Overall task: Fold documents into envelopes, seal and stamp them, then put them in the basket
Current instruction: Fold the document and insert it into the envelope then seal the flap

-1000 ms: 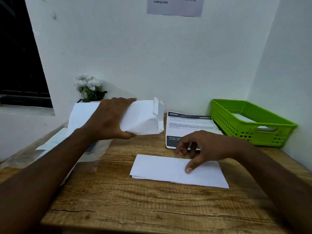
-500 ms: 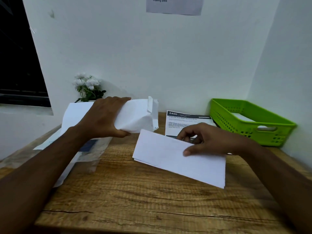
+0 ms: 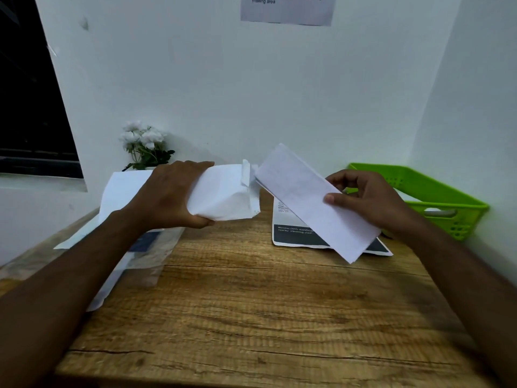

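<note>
Two hands loaded: right hand (image 3: pixel 373 204) has pinched the folded document (image 3: pixel 300 191) up off the table (image 3: pixel 251 309), left hand (image 3: pixel 170 197) grips the envelope (image 3: pixel 225 193), so we insert next.

bare table (image 3: pixel 251 309) front; basket (image 3: pixel 436 197) far right

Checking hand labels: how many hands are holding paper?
2. Left hand grips the envelope left of centre; right hand pinches the folded document beside it. No other hands in view.

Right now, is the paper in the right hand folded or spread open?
Folded: the paper is a narrow strip, pinched in the right hand.
</note>
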